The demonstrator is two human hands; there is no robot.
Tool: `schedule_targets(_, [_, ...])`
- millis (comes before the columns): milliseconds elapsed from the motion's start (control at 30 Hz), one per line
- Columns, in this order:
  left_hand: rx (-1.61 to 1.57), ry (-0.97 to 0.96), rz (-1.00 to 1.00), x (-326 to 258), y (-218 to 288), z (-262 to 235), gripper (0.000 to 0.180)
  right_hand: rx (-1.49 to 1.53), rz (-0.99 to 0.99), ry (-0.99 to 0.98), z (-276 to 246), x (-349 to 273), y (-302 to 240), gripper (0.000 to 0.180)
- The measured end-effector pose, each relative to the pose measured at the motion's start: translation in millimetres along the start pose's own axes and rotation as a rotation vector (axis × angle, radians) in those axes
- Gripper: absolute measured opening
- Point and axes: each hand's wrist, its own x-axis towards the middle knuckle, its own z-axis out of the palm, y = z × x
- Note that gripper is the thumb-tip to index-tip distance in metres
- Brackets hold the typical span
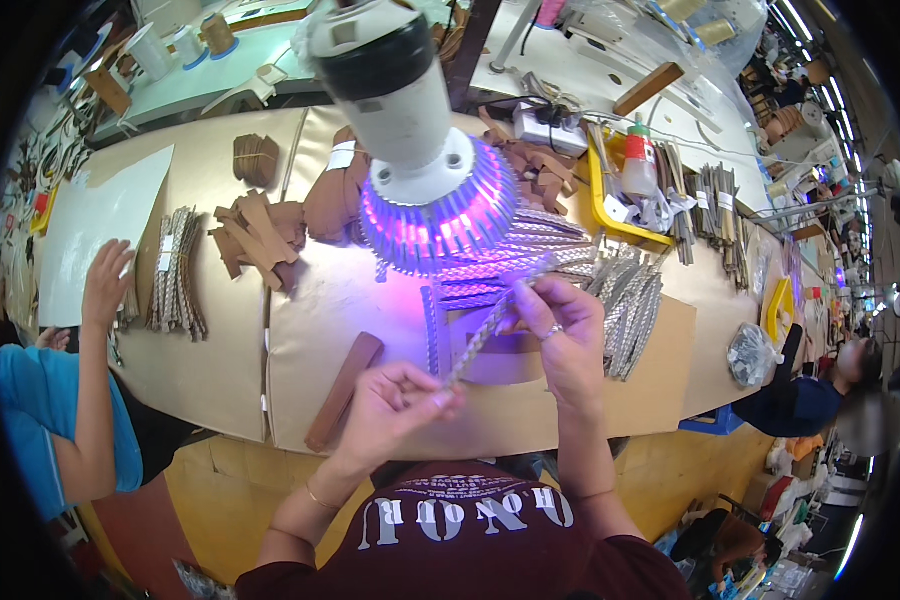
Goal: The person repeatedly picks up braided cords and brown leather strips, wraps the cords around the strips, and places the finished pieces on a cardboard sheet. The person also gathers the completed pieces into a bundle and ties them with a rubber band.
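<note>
A braided strap point(482, 342) runs slantwise between my two hands, above the near part of the table. Its lower left end is pinched in the fingers of my left hand point(398, 402). My right hand point(562, 325), with a ring on one finger, grips the upper right end between thumb and fingertips. Just beyond the strap, under a lamp point(440, 215) that glows purple, lie more braided straps point(545, 245) in rows. Another bundle of silvery braided straps point(632, 315) rests to the right of my right hand. A flat brown strip point(344, 392) lies left of my left hand.
Brown strips point(260, 235) lie in heaps beyond my left hand. At the back right stand a yellow tray point(610, 205) and a red-and-white bottle point(639, 160). A co-worker in blue point(65, 420) works at the left; another person point(810, 395) sits at the right.
</note>
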Motion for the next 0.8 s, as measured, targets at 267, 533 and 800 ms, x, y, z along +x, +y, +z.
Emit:
schedule_targets(267, [-0.023, -0.112, -0.160, 0, -13, 15, 0.023, -0.233, 0.200, -0.034, 35, 20, -3, 0.019])
schedule_targets(533, [0.422, -0.097, 0.162, -1, -17, 28, 0.030, -0.191, 0.129, -0.203, 26, -4, -33, 0.015])
schedule_targets(800, [0.980, 0.218, 0.662, 14, -51, 11, 0.041, -1.098, -0.079, -0.257, -1, -18, -55, 0.022])
